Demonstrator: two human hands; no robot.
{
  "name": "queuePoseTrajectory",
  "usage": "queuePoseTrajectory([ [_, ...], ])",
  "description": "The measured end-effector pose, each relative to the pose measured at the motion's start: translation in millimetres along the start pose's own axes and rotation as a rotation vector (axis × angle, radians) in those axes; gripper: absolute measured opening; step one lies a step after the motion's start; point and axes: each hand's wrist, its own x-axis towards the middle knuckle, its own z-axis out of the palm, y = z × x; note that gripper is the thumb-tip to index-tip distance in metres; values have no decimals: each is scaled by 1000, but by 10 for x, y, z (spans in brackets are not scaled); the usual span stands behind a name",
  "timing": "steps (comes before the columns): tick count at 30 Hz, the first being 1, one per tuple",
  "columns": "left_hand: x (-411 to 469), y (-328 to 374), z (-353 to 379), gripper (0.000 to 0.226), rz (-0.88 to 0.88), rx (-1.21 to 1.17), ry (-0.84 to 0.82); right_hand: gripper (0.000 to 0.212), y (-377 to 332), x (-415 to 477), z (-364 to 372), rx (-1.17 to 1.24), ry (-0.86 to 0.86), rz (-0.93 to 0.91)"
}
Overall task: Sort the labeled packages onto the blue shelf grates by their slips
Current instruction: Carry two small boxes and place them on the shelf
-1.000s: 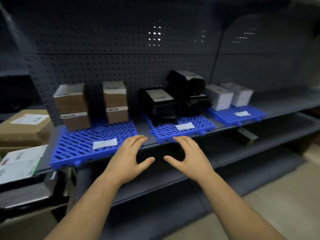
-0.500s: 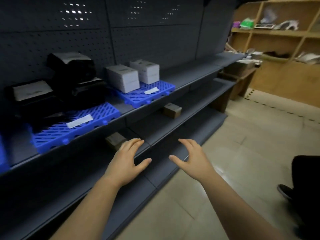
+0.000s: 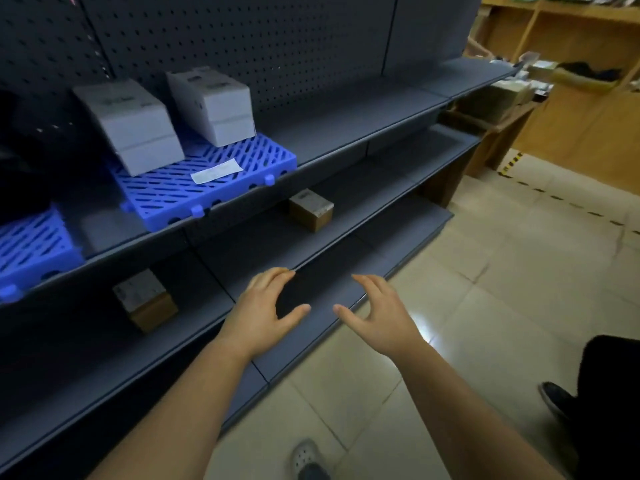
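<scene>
Both hands reach out in the lower middle of the view, backs up, over the front edge of the lowest shelf. The left hand (image 3: 266,311) is loose and empty, its fingers gently bent and its thumb spread toward three o'clock. The right hand (image 3: 381,318) mirrors it, relaxed and holding nothing, thumb pointing toward nine o'clock. The two thumbs are near each other but apart.

The dark grey metal shelving unit (image 3: 363,112), backed by perforated panels, runs from seven o'clock up to one o'clock. On its top shelf, at ten o'clock from the hands, lies a blue slotted plastic shelf grate (image 3: 221,199). Two pale grey cardboard packages stand on the rear part of the grate: the nearer grey package (image 3: 131,126), and the farther grey package (image 3: 214,105) just beside it at its two o'clock. A white paper slip (image 3: 216,171) lies flat on the grate's front part, at five o'clock of the nearer one. A second blue plastic grate (image 3: 31,244) shows partly at the nine o'clock edge, with something black and too dim to make out above it.

On the shelf below, a small brown cardboard box with a label on top (image 3: 311,209) sits at twelve o'clock from the left hand, and a second brown labelled box (image 3: 145,299) sits at nine o'clock from it.

A grey perforated clog (image 3: 306,459) shows on the pale tiled floor (image 3: 485,306) at six o'clock
</scene>
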Motion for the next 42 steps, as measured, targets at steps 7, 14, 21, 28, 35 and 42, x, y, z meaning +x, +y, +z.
queuePoseTrajectory([
  [7, 1227, -543, 608, 68, -224, -161, 32, 74, 535, 1483, 211, 19, -96, 57],
  [14, 1964, -860, 1013, 68, -420, -171, 72, 75, 1079, 2582, 376, 74, -187, 74],
  [21, 2414, -965, 1539, 64, -672, -166, 226, 85, 1603, 3552, 775, 73, -340, -14],
  [28, 2550, -1001, 1894, 62, -806, -136, 388, 118, 1573, 4362, 1001, -65, -251, -86],
  [35, 2374, -1109, 2040, 61, -862, -109, 455, 121, 1578, 4741, 1397, 56, -362, 70],
  [42, 1749, -1031, 1782, 60, -944, -147, 603, 103, 1176, 4086, 1390, 154, -291, -48],
])
